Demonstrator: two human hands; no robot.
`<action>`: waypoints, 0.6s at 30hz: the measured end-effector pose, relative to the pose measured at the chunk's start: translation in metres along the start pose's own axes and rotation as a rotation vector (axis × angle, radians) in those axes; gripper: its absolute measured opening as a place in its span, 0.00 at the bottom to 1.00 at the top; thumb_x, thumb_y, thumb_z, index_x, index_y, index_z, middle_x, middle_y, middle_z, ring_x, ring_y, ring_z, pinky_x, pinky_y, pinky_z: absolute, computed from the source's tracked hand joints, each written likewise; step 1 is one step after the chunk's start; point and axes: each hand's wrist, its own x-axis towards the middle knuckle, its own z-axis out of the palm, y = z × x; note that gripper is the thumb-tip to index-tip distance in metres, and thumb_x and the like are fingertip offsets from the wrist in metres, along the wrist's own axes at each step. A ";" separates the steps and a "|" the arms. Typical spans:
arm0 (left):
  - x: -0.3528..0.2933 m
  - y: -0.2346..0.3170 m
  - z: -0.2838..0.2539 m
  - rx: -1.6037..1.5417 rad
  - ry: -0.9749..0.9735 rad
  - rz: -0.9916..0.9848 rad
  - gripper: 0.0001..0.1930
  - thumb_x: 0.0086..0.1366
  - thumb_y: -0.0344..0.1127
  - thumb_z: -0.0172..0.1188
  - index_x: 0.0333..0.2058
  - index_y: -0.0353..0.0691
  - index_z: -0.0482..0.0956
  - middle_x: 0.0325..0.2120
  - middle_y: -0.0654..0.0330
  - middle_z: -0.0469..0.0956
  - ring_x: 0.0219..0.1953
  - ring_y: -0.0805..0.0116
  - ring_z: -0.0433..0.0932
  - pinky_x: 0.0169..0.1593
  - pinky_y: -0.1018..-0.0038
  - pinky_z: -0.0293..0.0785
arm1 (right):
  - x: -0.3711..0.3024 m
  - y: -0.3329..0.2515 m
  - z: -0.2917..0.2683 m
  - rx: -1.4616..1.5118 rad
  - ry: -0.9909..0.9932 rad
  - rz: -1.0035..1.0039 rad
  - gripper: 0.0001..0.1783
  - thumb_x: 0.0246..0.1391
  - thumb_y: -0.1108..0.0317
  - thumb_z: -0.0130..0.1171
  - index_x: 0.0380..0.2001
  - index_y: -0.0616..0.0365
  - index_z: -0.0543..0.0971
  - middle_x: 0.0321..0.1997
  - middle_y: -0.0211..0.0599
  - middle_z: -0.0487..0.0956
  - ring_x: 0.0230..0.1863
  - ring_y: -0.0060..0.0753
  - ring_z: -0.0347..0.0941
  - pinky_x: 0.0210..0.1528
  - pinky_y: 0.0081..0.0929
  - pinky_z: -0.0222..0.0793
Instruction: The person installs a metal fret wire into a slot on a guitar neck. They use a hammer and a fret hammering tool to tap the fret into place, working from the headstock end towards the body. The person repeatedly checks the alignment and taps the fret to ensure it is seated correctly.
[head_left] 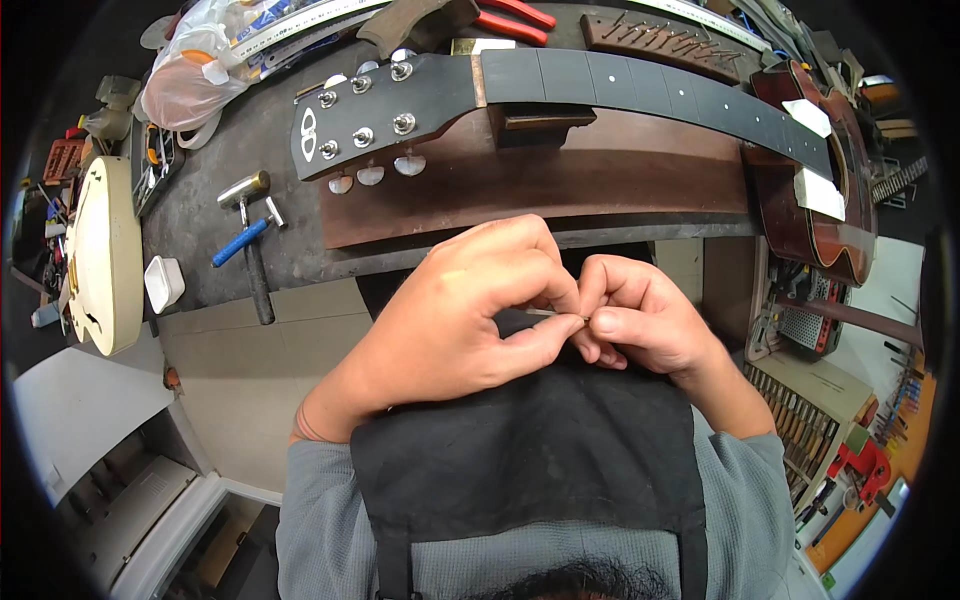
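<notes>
My left hand (470, 305) and my right hand (640, 315) meet over my dark apron, in front of the bench edge. Between left thumb and forefinger runs a thin metal wire (540, 313), whose end is pinched by the right fingertips too. Fingers cover most of its length. Beyond them lies a guitar, its black headstock (385, 115) to the left with silver tuning pegs and no strings. The dark fretboard (640, 88) shows slots and small white dots. A dark wooden block (540, 122) props the neck from below.
Two hammers, one blue-handled (241, 243) and one black-handled (256, 262), lie crossed at the bench's left. Near them stands a small white dish (163, 283). A cream guitar body (105, 255) is far left. Red-handled pliers (512, 22) and a wooden rack (660, 45) sit behind the neck.
</notes>
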 end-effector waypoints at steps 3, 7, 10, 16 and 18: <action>0.003 0.006 -0.001 0.035 0.020 0.039 0.10 0.54 0.20 0.78 0.34 0.36 0.88 0.32 0.59 0.81 0.34 0.67 0.80 0.37 0.72 0.74 | -0.001 -0.008 0.005 -0.099 0.053 -0.021 0.10 0.75 0.62 0.65 0.47 0.57 0.79 0.36 0.34 0.84 0.28 0.16 0.71 0.30 0.18 0.66; 0.004 0.000 0.005 -0.205 0.106 0.023 0.09 0.58 0.23 0.80 0.36 0.36 0.89 0.33 0.59 0.81 0.35 0.68 0.80 0.37 0.72 0.75 | 0.007 -0.002 0.011 -0.105 0.074 -0.173 0.10 0.75 0.62 0.66 0.46 0.57 0.80 0.38 0.31 0.84 0.29 0.15 0.71 0.30 0.17 0.66; 0.004 -0.008 0.011 -0.186 0.149 0.102 0.09 0.60 0.24 0.80 0.38 0.36 0.90 0.34 0.59 0.81 0.35 0.69 0.80 0.37 0.72 0.74 | 0.013 -0.003 0.009 -0.153 0.078 -0.201 0.10 0.75 0.62 0.66 0.46 0.57 0.80 0.39 0.30 0.83 0.30 0.15 0.72 0.31 0.17 0.67; 0.013 -0.007 -0.001 0.216 0.237 0.365 0.13 0.55 0.21 0.80 0.40 0.37 0.90 0.32 0.60 0.81 0.32 0.66 0.79 0.33 0.70 0.73 | 0.016 -0.024 0.010 -0.285 0.131 -0.189 0.15 0.73 0.62 0.67 0.53 0.59 0.79 0.44 0.29 0.84 0.35 0.13 0.72 0.36 0.17 0.69; 0.017 -0.010 -0.004 0.332 0.252 0.462 0.17 0.49 0.22 0.81 0.39 0.37 0.90 0.31 0.60 0.80 0.29 0.64 0.78 0.32 0.69 0.72 | 0.015 -0.031 0.012 -0.264 0.104 -0.187 0.19 0.71 0.61 0.68 0.57 0.61 0.78 0.46 0.31 0.84 0.37 0.13 0.71 0.38 0.17 0.69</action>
